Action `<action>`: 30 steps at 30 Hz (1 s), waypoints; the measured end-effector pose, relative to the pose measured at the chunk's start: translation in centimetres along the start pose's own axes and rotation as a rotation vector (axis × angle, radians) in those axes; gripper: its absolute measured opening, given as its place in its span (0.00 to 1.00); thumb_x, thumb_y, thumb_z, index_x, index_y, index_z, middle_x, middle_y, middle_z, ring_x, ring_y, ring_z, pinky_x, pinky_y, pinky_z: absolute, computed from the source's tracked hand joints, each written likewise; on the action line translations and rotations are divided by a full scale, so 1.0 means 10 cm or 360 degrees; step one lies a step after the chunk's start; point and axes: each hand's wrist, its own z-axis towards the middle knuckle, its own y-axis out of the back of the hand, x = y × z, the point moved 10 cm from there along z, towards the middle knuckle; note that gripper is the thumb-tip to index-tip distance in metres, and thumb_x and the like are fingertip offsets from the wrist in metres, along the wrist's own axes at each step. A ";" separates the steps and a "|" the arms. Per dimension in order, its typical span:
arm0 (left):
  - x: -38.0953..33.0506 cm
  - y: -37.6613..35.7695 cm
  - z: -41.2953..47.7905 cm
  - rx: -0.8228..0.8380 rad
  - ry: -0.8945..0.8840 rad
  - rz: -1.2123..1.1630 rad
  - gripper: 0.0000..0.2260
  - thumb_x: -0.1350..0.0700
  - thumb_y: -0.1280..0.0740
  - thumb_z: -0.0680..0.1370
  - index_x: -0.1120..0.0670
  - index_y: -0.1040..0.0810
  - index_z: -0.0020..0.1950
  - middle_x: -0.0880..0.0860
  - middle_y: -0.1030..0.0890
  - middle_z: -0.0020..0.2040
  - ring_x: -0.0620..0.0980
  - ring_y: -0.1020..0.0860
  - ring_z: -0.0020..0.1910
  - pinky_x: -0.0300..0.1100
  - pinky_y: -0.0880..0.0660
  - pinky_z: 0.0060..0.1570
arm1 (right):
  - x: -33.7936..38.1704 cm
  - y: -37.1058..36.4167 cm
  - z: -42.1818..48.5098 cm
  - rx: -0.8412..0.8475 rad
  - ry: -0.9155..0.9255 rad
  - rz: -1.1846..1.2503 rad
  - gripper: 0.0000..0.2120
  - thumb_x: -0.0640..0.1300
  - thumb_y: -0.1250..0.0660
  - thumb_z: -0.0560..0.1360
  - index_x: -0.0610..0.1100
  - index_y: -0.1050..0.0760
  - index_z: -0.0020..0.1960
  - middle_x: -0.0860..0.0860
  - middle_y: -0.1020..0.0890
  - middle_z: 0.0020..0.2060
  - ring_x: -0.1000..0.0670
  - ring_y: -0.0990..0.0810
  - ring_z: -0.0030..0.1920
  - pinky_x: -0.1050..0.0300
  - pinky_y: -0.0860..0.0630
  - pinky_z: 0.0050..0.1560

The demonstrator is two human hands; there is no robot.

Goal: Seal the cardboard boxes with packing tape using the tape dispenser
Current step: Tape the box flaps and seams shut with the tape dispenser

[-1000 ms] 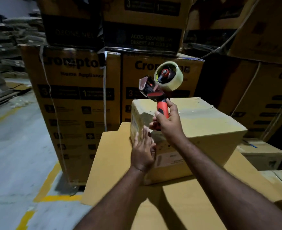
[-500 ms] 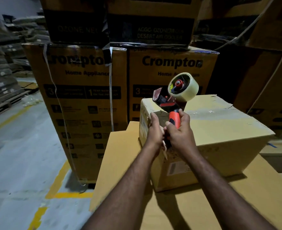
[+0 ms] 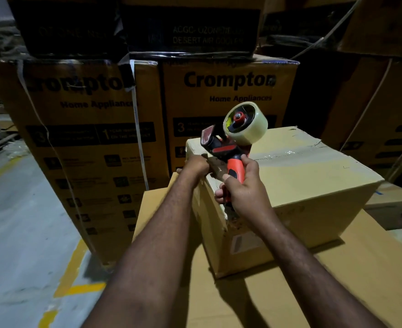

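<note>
Dim warehouse, walled with stacked Crompton cartons (image 3: 228, 91). Small cardboard box (image 3: 301, 181) atop a flat carton (image 3: 337, 292). Right hand (image 3: 242, 188) clenched round tape dispenser (image 3: 226, 150) handle, nose at near top edge; left hand (image 3: 195, 165) against that edge, fingers hidden, grip unclear. Likely trouble: tape end peeling under slack pressure, strip wandering off-seam, box skidding sideways.

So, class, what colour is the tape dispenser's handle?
Orange-red with black trim, the handle clearest in the head view.
</note>
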 end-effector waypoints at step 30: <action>0.08 0.44 0.86 -0.0292 -0.0132 -0.0536 0.15 0.50 0.45 0.85 0.55 0.25 0.66 0.53 0.21 0.51 0.52 0.22 0.48 0.46 0.26 0.44 | -0.19 -0.03 0.14 0.0065 -0.0175 0.0272 0.27 0.42 0.36 0.81 0.60 0.41 0.74 0.47 0.18 0.33 0.43 0.15 0.39 0.36 0.17 0.47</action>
